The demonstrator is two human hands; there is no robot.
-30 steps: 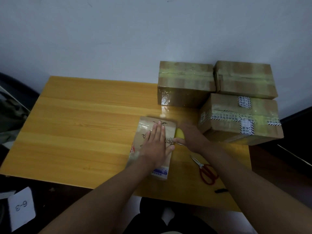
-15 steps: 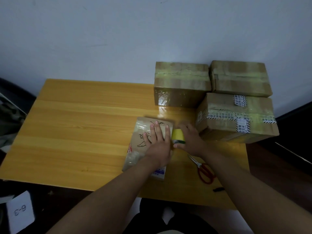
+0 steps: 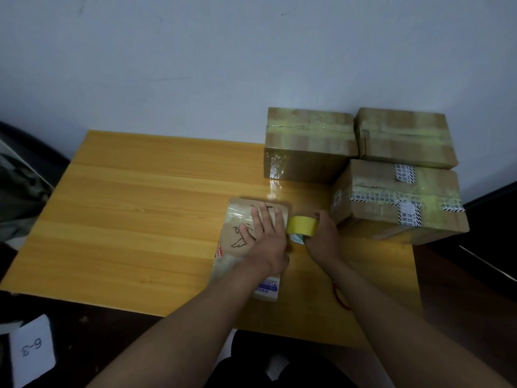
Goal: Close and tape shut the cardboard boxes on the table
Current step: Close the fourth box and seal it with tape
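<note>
From the head view, our left hand (image 3: 265,233) presses flat on the small cardboard box (image 3: 251,247) near the desk's (image 3: 140,219) front edge, while our right hand (image 3: 321,236) grips the yellow tape roll (image 3: 302,226) just beside it. We should keep the flaps pinned and draw the tape straight across the seam.

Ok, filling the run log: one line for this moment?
left hand flat on small box | right hand grips yellow tape roll beside it | three taped boxes far right
</note>
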